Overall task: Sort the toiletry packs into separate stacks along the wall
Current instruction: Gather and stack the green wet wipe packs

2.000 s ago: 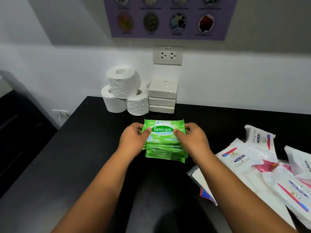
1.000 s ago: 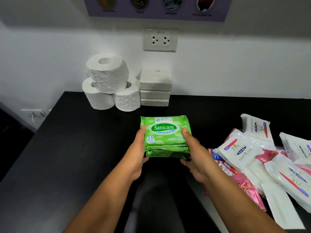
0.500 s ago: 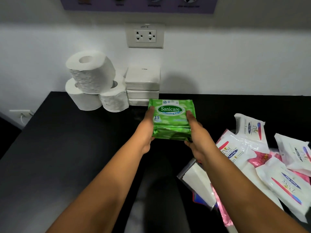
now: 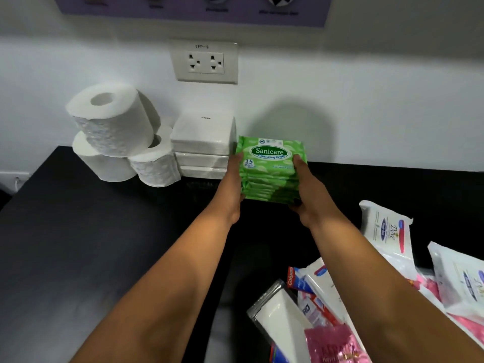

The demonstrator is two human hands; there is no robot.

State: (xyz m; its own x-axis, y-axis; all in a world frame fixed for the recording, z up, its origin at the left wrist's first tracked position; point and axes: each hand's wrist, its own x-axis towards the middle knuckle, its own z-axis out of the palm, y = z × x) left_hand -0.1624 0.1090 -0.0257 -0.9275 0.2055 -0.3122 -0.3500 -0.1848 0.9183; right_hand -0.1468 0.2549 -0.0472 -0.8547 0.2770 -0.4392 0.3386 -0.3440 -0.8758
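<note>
A stack of green Sanicare wipe packs [image 4: 271,170], glossy with a white-lettered oval label on top, sits pressed between the left hand [image 4: 231,186] and right hand [image 4: 305,188], fingers flat against its two sides. It is near the wall, just right of the white napkin packs [image 4: 203,144]; bare black counter [image 4: 91,244] lies open to its right along the wall, loose packs [image 4: 385,229] further right

Three toilet rolls [image 4: 112,127], three white packs [image 4: 203,145].
</note>
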